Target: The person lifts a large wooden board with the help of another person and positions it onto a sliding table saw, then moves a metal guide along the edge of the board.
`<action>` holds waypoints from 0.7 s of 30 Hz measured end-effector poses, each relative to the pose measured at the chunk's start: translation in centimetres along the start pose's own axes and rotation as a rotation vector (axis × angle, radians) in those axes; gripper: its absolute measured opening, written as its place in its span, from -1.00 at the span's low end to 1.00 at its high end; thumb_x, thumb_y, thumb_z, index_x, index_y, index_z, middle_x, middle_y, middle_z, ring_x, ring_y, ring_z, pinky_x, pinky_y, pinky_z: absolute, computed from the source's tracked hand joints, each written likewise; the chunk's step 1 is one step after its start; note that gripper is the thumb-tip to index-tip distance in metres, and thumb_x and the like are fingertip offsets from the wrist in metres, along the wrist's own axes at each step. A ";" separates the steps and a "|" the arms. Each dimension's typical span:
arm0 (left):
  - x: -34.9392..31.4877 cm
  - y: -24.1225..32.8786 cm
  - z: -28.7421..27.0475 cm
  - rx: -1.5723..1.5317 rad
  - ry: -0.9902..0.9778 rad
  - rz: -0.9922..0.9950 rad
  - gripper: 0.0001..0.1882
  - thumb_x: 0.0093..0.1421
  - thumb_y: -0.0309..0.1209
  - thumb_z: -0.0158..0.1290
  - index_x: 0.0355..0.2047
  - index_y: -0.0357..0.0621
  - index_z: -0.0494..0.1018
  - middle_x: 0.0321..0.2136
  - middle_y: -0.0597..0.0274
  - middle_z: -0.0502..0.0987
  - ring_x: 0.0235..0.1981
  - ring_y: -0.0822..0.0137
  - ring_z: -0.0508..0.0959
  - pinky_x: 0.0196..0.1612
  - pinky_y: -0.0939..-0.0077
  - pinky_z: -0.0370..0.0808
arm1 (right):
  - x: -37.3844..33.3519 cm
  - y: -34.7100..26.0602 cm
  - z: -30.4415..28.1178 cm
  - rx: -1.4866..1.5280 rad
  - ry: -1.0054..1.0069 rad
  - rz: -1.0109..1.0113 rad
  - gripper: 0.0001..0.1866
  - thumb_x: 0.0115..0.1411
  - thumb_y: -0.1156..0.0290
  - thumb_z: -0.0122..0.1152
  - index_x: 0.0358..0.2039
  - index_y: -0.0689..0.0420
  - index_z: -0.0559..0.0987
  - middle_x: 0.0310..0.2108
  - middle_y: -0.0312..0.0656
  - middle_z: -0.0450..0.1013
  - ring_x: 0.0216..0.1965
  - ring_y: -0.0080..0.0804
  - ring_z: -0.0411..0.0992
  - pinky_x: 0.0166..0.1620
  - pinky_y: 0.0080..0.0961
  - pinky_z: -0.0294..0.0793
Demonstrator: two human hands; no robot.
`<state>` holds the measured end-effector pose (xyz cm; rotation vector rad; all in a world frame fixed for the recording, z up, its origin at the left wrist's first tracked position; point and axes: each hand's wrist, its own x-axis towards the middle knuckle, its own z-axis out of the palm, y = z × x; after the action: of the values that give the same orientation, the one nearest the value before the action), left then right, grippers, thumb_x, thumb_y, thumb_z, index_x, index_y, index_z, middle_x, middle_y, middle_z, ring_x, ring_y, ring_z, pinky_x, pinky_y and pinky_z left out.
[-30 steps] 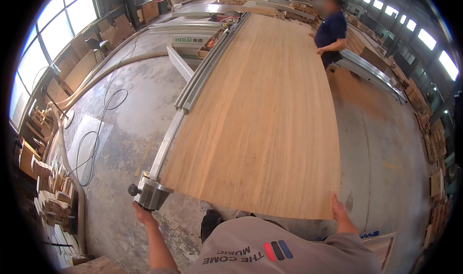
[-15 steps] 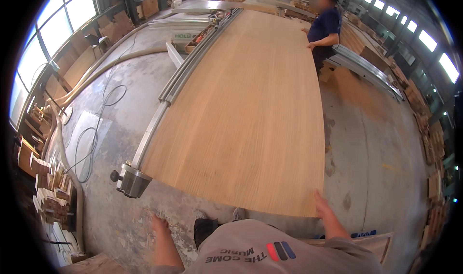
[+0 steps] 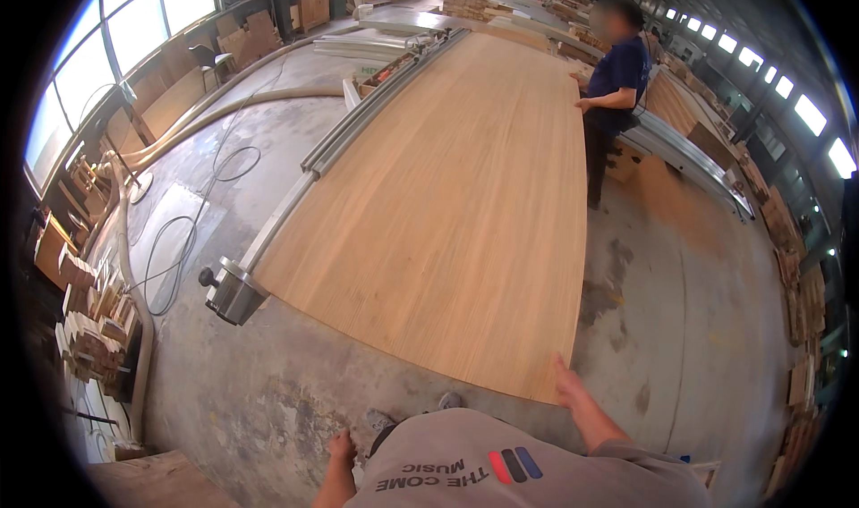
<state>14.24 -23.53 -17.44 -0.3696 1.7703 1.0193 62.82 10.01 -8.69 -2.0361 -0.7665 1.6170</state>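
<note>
A large, light-brown wooden panel (image 3: 429, 213) stretches away from me, its near end in front of my body. My right hand (image 3: 565, 383) grips the near right corner, thumb along the edge and fingers partly hidden by the board. Low beside my body hangs my left hand (image 3: 341, 446), fingers curled in, nothing visible in it, apart from the panel. Along the panel's left edge runs a metal sliding rail (image 3: 358, 119), ending in a grey metal block with a black knob (image 3: 236, 292). Farther up on the right, a co-worker (image 3: 617, 70) in a dark shirt has hands at the panel's edge.
A cable (image 3: 183, 244) loops over the concrete floor on the left, near a thick hose (image 3: 134, 347). Stacked wood offcuts (image 3: 94, 342) stand at the lower left. Sawdust (image 3: 671, 195) lies behind the co-worker. More wood stacks (image 3: 792, 284) line the right side.
My left hand has moved in closer to my body. The panel's near right corner, with my right hand on it, appears farther left; the whole view has also shifted a little.
</note>
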 end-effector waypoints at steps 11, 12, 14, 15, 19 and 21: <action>-0.7 -12.6 3.4 -0.114 0.007 -0.003 -0.76 0.15 -0.24 0.02 -0.42 -0.18 0.34 -0.68 0.20 0.31 -0.71 0.26 0.35 -0.68 0.33 0.31 | -8.9 -5.7 1.8 0.157 -0.325 -0.089 -0.39 0.29 0.02 -0.11 0.13 0.29 0.25 0.07 -0.07 0.32 0.06 -0.29 0.32 0.10 -0.36 0.33; -0.1 -14.3 3.5 -0.109 0.024 0.014 -0.76 0.14 -0.28 0.03 -0.42 -0.21 0.33 -0.67 0.16 0.32 -0.69 0.21 0.37 -0.65 0.29 0.33 | -8.1 -5.6 1.7 0.149 -0.336 -0.099 -0.40 0.29 0.04 -0.11 0.13 0.29 0.25 0.07 -0.08 0.32 0.06 -0.30 0.32 0.10 -0.36 0.33; -0.3 -16.6 4.8 -0.071 0.044 0.078 -0.74 0.15 -0.26 0.01 -0.40 -0.25 0.36 -0.63 0.12 0.37 -0.64 0.18 0.42 -0.60 0.28 0.38 | -4.8 -4.1 1.0 0.127 -0.360 -0.116 -0.40 0.27 0.04 -0.06 0.13 0.28 0.26 0.07 -0.07 0.32 0.07 -0.30 0.31 0.09 -0.35 0.33; -0.6 -17.6 5.4 -0.051 0.056 0.110 -0.72 0.16 -0.25 0.00 -0.40 -0.27 0.37 -0.61 0.09 0.40 -0.61 0.17 0.44 -0.58 0.28 0.40 | -4.6 -3.9 0.7 0.117 -0.372 -0.124 -0.40 0.26 0.05 -0.03 0.12 0.28 0.26 0.07 -0.07 0.31 0.07 -0.29 0.31 0.09 -0.34 0.33; -2.2 -20.8 7.3 -0.033 0.065 0.160 -0.67 0.19 -0.22 -0.02 -0.37 -0.34 0.41 -0.53 0.01 0.49 -0.51 0.11 0.52 -0.50 0.25 0.47 | -4.0 -3.8 -0.2 0.106 -0.430 -0.118 -0.44 0.25 0.09 0.00 0.11 0.25 0.29 0.06 -0.09 0.33 0.05 -0.31 0.32 0.06 -0.36 0.35; -3.3 -21.8 7.6 -0.112 0.009 0.068 -0.65 0.19 -0.22 -0.03 -0.37 -0.36 0.40 -0.49 -0.02 0.51 -0.45 0.08 0.54 -0.48 0.23 0.47 | -3.5 -3.8 -0.4 0.088 -0.475 -0.120 -0.45 0.26 0.10 -0.02 0.12 0.24 0.28 0.06 -0.09 0.33 0.03 -0.32 0.35 0.04 -0.37 0.38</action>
<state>34.61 -31.28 -25.61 -0.3860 1.7482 1.1695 62.07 10.57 -3.56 -1.5265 -0.9355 2.0494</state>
